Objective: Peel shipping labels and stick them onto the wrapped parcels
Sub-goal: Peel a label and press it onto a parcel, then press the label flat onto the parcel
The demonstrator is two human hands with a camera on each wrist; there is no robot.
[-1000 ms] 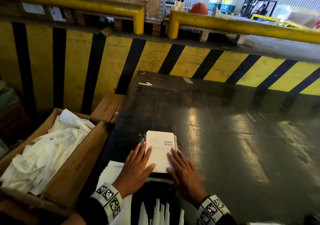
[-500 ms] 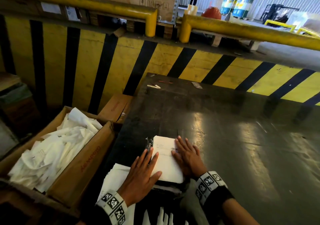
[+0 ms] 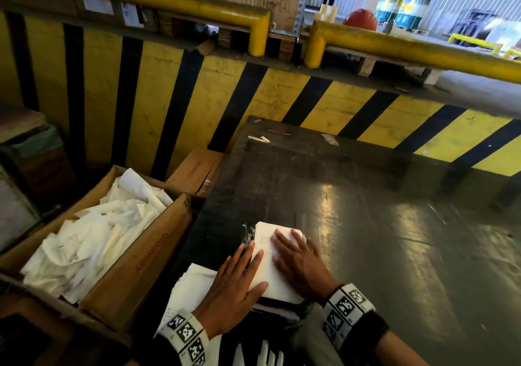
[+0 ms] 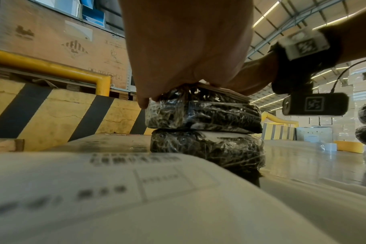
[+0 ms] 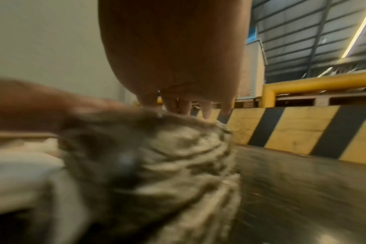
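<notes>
On the near left of the dark surface (image 3: 366, 224), two black wrapped parcels (image 4: 205, 125) sit stacked (only the left wrist view shows the lower one). Both hands, left (image 3: 234, 284) and right (image 3: 301, 264), lie flat, fingers straight, pressing the white label (image 3: 267, 269) down so it bonds to the top parcel.

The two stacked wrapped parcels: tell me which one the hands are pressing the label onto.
The upper parcel. Left hand and right hand lie flat on the white label on its top; the lower parcel sits underneath, untouched.
</notes>
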